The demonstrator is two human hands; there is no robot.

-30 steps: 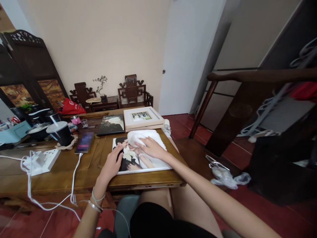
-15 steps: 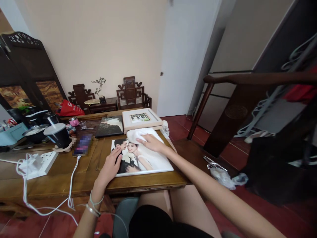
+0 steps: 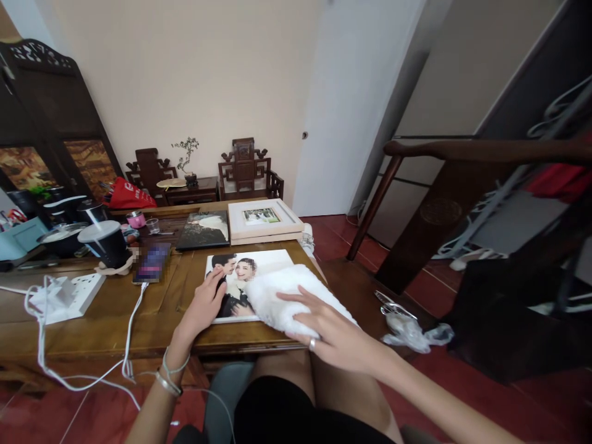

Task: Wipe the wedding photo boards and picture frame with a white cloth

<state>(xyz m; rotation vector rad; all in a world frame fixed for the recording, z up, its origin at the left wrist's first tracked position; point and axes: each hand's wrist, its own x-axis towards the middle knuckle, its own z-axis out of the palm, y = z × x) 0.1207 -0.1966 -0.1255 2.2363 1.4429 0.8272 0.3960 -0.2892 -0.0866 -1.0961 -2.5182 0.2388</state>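
A wedding photo panel (image 3: pixel 234 280) with a white edge lies flat on the wooden table in front of me. My left hand (image 3: pixel 206 302) rests on its left side, fingers stretched out over the picture. A fluffy white cloth (image 3: pixel 277 293) covers the panel's right part and hangs past its near right corner. My right hand (image 3: pixel 326 330), with a ring on one finger, grips this cloth from above, its fingers partly sunk in the pile. What lies under the cloth is hidden.
Behind the panel are a dark photo panel (image 3: pixel 203 229) and a white-framed picture (image 3: pixel 266 219). To the left stand a lidded drink cup (image 3: pixel 108 246), a phone (image 3: pixel 152 262) on a cable and a power strip (image 3: pixel 78 302). A wooden chair (image 3: pixel 416 216) is at the right.
My right hand has drawn the cloth from the panel's far edge toward me, down to the near right corner. My left hand has stayed on the panel's left side.
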